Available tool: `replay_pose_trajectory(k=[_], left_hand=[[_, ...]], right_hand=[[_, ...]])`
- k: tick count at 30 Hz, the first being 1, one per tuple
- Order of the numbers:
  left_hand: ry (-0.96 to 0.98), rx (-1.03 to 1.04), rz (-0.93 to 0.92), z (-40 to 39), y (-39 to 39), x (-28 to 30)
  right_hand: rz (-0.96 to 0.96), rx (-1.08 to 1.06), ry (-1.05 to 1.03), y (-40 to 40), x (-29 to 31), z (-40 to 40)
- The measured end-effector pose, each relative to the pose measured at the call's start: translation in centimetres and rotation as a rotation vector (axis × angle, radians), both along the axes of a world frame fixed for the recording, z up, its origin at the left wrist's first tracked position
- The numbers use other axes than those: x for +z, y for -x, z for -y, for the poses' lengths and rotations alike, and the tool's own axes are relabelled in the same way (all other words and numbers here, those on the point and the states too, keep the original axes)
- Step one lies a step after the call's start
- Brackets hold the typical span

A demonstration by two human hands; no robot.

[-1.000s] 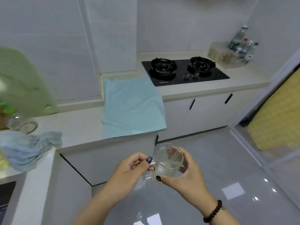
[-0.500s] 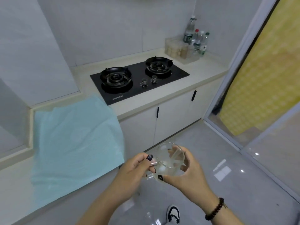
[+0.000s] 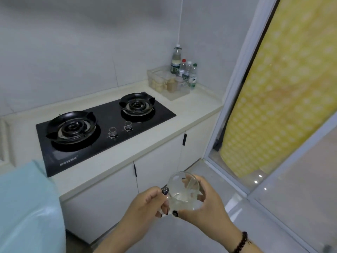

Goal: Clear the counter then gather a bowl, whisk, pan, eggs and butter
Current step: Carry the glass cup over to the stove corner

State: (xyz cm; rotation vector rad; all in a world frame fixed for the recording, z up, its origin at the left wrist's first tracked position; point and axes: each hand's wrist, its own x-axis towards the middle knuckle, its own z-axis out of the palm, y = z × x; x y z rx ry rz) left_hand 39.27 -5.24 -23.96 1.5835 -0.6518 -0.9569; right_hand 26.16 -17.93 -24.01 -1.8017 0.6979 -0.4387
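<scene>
A clear glass cup (image 3: pixel 183 193) is held low over the floor, between both hands. The right hand (image 3: pixel 206 205) is wrapped round its body from the right; the left hand (image 3: pixel 145 203) is pinched on its handle side. Beyond, a blue cloth (image 3: pixel 27 207) is draped over the tabletop (image 3: pixel 191 110), beside the black gas hob (image 3: pixel 102 128). Farthest back, bottles (image 3: pixel 184 70) are clustered in the corner.
</scene>
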Motion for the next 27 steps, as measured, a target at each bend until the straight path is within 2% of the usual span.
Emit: replay_pose_trajectory(k=[10, 20, 27], left_hand=[[0.050, -0.002, 0.031, 13.1, -11.6, -0.6], [0.069, -0.114, 0.222, 26.4, -26.5, 2.0], [0.008, 0.011, 0.264, 31.1, -32.2, 2.1]], right_hand=[[-0.012, -0.047, 0.082, -10.8, -0.6, 12.5], [0.055, -0.087, 0.140, -24.8, 1.0, 25.1], [0.062, 0.004, 0.195, -31.4, 1.1, 32.1]])
